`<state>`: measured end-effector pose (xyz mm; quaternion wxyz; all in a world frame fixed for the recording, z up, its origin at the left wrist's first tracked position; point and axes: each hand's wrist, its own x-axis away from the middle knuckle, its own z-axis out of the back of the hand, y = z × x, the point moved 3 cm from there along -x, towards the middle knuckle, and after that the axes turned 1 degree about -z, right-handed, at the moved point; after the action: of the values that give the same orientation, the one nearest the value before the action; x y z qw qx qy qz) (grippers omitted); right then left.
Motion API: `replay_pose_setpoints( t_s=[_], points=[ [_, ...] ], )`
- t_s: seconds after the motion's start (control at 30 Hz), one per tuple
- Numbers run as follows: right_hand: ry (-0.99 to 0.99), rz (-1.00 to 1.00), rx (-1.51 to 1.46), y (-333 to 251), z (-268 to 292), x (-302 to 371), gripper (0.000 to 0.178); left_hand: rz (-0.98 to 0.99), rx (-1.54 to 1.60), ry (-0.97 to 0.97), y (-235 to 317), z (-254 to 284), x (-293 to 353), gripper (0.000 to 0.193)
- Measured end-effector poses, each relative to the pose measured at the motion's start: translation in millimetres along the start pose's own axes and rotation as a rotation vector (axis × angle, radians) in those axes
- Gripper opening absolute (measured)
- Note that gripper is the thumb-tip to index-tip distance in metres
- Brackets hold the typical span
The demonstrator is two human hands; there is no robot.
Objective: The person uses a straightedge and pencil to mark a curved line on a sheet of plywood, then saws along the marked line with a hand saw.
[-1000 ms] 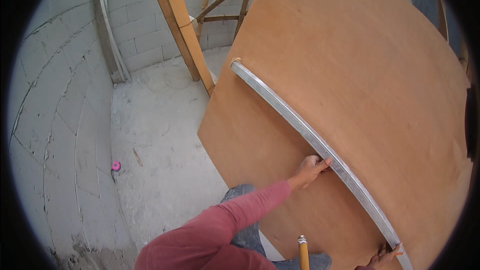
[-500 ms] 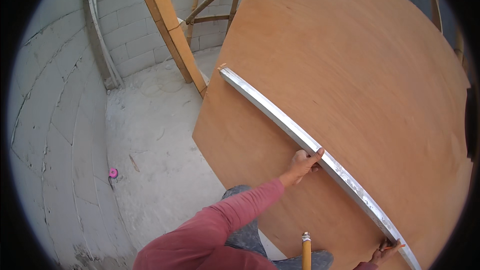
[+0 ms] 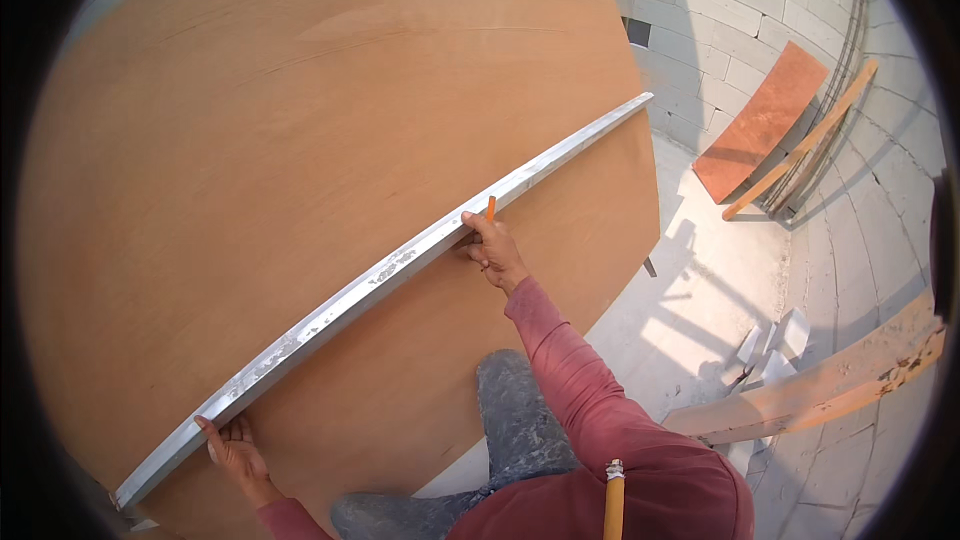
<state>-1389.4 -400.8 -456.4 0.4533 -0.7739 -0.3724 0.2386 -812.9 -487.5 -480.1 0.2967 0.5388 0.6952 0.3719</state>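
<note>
A long silvery metal straightedge [image 3: 350,290] lies slantwise over a large brown plywood sheet [image 3: 330,120], running from lower left to upper right. At the lower left end, my left hand [image 3: 238,460] grips the straightedge with its thumb on top and fingers curled at the near side. Further along, my right hand [image 3: 495,250] pinches the same bar, thumb above and fingers partly hidden below it. An orange pencil [image 3: 491,208] sticks up from the right hand's fingers, beside the bar.
A yellow rod with a metallic tip [image 3: 614,500] juts up from the lower edge. Along the right block wall [image 3: 850,210] lean a reddish board [image 3: 760,125] and a wooden strip [image 3: 810,145]. Broken white pieces [image 3: 775,355] lie on the concrete floor, near a curved-looking plank [image 3: 830,390].
My view has swung to the right, bringing the straightedge's other end and the right wall into sight. Both hands still hold the bar, and the pencil stays in my right hand.
</note>
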Motion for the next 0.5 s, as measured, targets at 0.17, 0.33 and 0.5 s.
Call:
replay_pose_setpoints(
  t_s=[0.17, 0.33, 0.5],
  points=[
    [0.084, 0.102, 0.116, -20, -2, 25, 0.037, 0.004, -0.02, -0.089, 1, -4, -1, 0.1],
    [0.144, 0.178, 0.153, -9, -12, 21, 0.038, -0.022, -0.041, -0.027, 8, -2, -2, 0.098],
    [0.131, 0.198, 0.073, -5, -15, 22, 0.037, -0.064, -0.002, 0.024, 14, -6, -6, 0.092]
  ],
)
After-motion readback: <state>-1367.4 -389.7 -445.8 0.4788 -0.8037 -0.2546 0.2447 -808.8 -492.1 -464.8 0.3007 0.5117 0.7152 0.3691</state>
